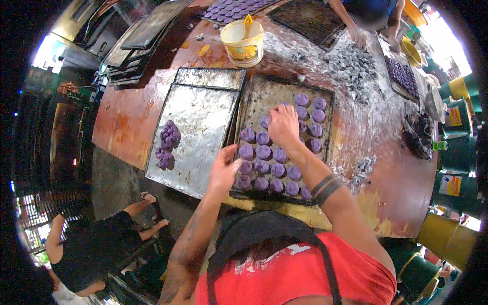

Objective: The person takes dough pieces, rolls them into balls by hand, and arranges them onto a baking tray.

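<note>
A dark-edged metal baking tray (pixel 263 96) in front of me bears rows of flattened purple dough rounds (pixel 263 152). Over its upper middle is my right hand (pixel 284 124), fingers bunched downward among the rounds; whatever they pinch is hidden beneath them. My left hand (pixel 222 170) hovers at the tray's left edge, close to the nearest rounds, its thumb and fingers apart and nothing visible in them. To the left lies a shiny tray (pixel 198 114) with two rough lumps of purple dough (pixel 170 134) on it.
Behind the trays stands a yellow bucket (pixel 242 48). Stacked trays (pixel 137 46) sit far left. At the far right, another person's hand (pixel 357 36) reaches over a floury pile of grey pieces (pixel 356 68). A dark tray (pixel 305 21) lies behind; someone in black (pixel 99 244) is at lower left.
</note>
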Demonstrator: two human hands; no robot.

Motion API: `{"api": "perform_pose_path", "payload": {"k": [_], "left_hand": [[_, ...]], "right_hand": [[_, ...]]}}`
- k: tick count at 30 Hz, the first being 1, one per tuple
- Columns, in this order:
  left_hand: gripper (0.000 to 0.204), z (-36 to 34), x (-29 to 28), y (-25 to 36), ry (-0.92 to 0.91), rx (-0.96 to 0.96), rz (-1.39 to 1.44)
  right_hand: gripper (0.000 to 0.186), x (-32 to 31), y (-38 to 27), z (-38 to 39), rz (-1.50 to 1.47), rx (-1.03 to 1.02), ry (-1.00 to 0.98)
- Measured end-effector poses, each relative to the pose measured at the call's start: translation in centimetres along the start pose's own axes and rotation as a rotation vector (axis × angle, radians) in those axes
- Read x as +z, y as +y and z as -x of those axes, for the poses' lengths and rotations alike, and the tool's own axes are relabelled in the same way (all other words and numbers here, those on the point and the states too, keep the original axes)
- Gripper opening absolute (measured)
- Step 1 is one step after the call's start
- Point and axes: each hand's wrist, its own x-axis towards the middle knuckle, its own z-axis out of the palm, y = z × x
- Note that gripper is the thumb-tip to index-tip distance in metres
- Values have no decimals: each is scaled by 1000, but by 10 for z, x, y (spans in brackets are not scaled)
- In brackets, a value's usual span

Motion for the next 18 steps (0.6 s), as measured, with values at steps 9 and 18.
{"api": "perform_pose_path", "payload": {"k": [9,18], "left_hand": [[31,21,-17,12,-242,-22,-113],[28,-20,-123,-24,157,127,-682]], "right_hand": [[44,-34,-1,23,-205,62,-103],[21,-54,248,249,197,414,223]]}}
